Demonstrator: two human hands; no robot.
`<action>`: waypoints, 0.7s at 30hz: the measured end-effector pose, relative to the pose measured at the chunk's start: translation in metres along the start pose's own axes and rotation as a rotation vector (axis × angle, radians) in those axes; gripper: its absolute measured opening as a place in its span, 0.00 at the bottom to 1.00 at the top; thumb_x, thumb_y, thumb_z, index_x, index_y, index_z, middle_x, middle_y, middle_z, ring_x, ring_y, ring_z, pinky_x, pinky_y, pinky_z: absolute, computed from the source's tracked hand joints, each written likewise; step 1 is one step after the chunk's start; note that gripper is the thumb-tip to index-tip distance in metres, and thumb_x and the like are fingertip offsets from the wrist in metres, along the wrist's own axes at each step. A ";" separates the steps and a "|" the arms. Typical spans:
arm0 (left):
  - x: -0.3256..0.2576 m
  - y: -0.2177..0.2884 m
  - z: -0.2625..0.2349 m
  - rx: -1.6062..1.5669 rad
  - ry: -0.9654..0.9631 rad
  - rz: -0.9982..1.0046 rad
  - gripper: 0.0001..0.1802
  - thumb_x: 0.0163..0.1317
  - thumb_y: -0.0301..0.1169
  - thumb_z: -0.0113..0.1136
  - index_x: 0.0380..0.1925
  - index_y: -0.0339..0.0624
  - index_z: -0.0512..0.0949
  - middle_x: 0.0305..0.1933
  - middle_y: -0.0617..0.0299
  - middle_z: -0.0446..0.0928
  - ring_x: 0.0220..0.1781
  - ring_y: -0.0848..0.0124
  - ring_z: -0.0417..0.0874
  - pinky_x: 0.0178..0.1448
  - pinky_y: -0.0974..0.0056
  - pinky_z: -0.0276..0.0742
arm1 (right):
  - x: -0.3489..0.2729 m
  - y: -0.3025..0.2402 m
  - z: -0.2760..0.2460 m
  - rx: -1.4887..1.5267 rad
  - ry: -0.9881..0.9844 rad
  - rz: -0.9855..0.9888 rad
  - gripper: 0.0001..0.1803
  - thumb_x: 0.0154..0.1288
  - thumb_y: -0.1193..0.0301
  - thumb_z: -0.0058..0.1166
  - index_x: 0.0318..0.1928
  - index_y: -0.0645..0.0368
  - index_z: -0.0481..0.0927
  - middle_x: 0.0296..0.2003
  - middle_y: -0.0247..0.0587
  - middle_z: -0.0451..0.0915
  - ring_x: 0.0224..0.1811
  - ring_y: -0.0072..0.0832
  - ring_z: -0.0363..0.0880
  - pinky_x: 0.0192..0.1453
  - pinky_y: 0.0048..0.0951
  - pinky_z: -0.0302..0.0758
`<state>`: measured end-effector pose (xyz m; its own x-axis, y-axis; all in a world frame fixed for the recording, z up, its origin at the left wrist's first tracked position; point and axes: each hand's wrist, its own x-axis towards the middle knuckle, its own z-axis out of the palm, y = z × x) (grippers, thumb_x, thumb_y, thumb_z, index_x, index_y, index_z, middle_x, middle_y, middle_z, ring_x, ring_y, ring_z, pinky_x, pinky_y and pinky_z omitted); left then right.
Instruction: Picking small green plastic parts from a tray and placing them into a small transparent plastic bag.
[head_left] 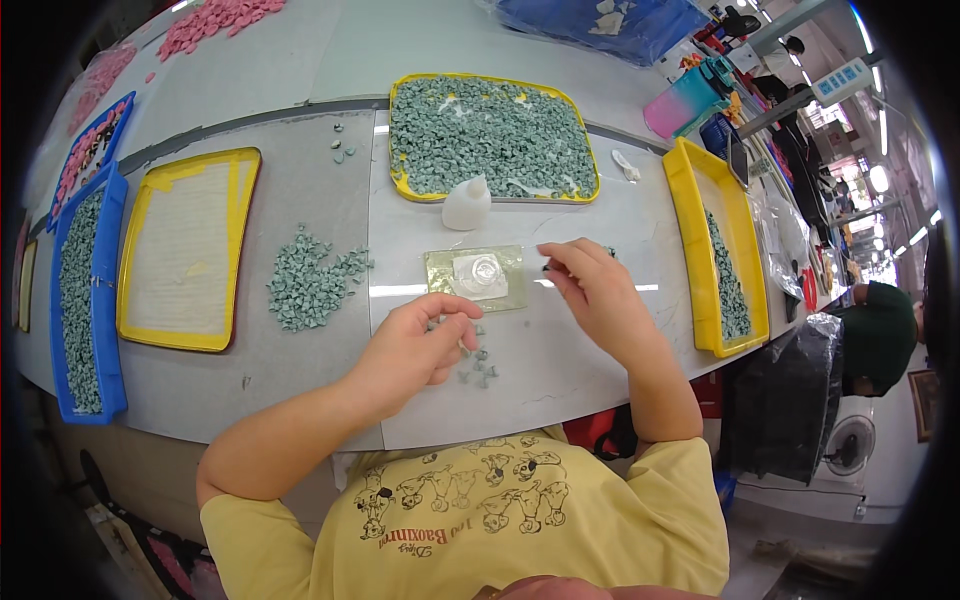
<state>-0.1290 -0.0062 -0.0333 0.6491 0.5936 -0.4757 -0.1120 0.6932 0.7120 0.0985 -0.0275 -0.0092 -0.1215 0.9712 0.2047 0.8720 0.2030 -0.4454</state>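
My left hand (415, 345) is closed, thumb and fingers curled together; anything in it is too small to make out. Small green pieces (480, 372) lie on the table beside and under it. My right hand (600, 300) pinches a small dark piece (547, 267) between thumb and fingertips. Between the hands sits a flat yellowish-green pad (512, 290) bearing a white square with a small round clear dish (484, 272). Just beyond it stands a white squeeze bottle (466, 207) with a pointed tip.
A yellow-rimmed tray (592, 165) full of green pieces lies at the back. A loose green pile (310, 282) is left of centre, near a yellow-edged tray (185, 250) and a blue bin (110, 300). To the right are a yellow bin (705, 265) and a pink-blue water bottle (685, 98).
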 end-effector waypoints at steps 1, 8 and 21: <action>0.000 0.001 0.001 -0.019 -0.011 0.008 0.08 0.65 0.27 0.46 0.40 0.36 0.73 0.29 0.65 0.70 0.20 0.83 0.56 0.20 0.77 0.52 | 0.003 -0.008 -0.001 0.073 -0.016 -0.040 0.10 0.56 0.79 0.53 0.40 0.62 0.76 0.33 0.43 0.75 0.35 0.37 0.76 0.38 0.31 0.74; 0.006 0.010 0.005 -0.019 -0.029 -0.021 0.11 0.65 0.30 0.51 0.43 0.35 0.73 0.33 0.60 0.74 0.20 0.83 0.58 0.20 0.77 0.53 | 0.007 -0.032 0.003 0.193 -0.087 -0.382 0.12 0.52 0.79 0.59 0.39 0.60 0.76 0.33 0.39 0.76 0.35 0.35 0.77 0.36 0.30 0.75; 0.018 0.020 -0.002 0.022 0.044 -0.016 0.11 0.64 0.28 0.52 0.43 0.31 0.74 0.31 0.61 0.74 0.20 0.83 0.60 0.20 0.77 0.54 | 0.014 -0.021 0.019 0.297 0.017 -0.336 0.13 0.44 0.80 0.63 0.35 0.59 0.80 0.31 0.36 0.77 0.29 0.29 0.77 0.30 0.25 0.75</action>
<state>-0.1206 0.0190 -0.0290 0.6173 0.6000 -0.5089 -0.0848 0.6938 0.7152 0.0690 -0.0156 -0.0132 -0.3647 0.8435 0.3943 0.6109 0.5364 -0.5823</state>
